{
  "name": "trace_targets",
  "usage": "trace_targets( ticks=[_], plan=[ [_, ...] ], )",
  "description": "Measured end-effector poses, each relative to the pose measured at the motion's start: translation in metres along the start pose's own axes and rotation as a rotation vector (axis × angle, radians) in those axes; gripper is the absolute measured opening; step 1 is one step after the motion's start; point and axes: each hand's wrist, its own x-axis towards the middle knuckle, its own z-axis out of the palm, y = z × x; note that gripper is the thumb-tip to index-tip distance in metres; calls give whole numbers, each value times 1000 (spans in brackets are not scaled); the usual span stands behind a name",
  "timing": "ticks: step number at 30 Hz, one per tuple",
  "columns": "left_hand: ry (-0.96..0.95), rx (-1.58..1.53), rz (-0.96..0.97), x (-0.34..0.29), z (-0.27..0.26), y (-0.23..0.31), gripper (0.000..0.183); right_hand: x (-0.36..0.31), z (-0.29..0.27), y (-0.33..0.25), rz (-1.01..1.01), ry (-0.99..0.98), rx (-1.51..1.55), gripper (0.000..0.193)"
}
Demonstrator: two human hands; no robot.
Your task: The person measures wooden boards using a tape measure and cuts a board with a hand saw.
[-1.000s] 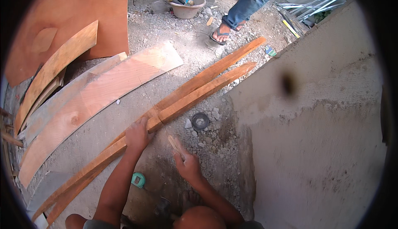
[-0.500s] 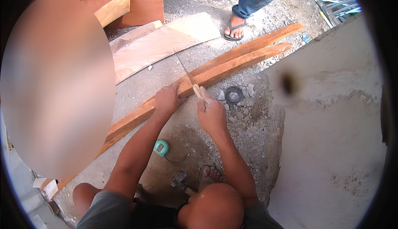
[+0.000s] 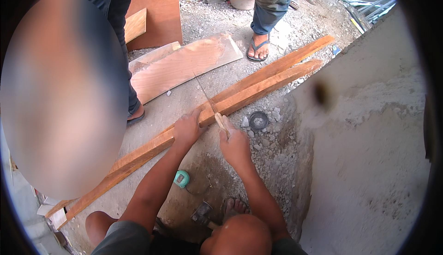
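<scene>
Two long reddish-brown wooden beams [image 3: 267, 88] lie side by side on the ground, slanting from lower left to upper right. My left hand [image 3: 188, 128] is wrapped over the nearer beam, fingers closed on it. Just right of it, my right hand [image 3: 234, 143] grips the pale wooden handle of a handsaw [image 3: 206, 96]. Its thin blade, seen nearly edge-on, lies across both beams and points away from me. A teal tape measure [image 3: 182, 179] rests on the ground below the beams, and a hammer [image 3: 201, 212] lies by my foot.
Plywood offcuts [image 3: 189, 66] lie beyond the beams. A black ring [image 3: 258, 120] sits among rubble. A rough concrete wall [image 3: 364, 162] bounds the right side. A person in jeans and flip-flops [image 3: 258, 49] stands across from me, near a tool-filled basin [image 3: 241, 1]. A blurred patch hides the left.
The other person's second leg has come into view at the upper left, beside the plywood. The view has shifted slightly. My hands keep their holds on beam and saw.
</scene>
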Motion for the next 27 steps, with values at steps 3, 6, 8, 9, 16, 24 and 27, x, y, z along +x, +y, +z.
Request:
trace_targets(
  ticks=[3, 6, 8, 9, 16, 24, 27],
  plan=[
    [0, -2, 3, 2, 3, 3, 74, 0, 2, 6, -18, 44, 10, 52],
    [68, 28, 20, -5, -8, 5, 62, -2, -4, -4, -6, 19, -5, 52],
    [75, 22, 33, -2, 1, 0, 61, -2, 0, 4, -6, -11, 23, 53],
    [51, 30, 18, -1, 5, -3, 61, 0, 0, 4, -15, 8, 16, 53],
    [72, -55, 21, -2, 4, 0, 60, -2, 4, 7, 7, 19, 3, 54],
    [149, -65, 67, -6, 7, -2, 60, -6, 2, 6, 43, -15, 22, 55],
    [91, -20, 9, -4, 9, -2, 63, -6, 3, 7, 15, 2, 47, 55]
  ],
)
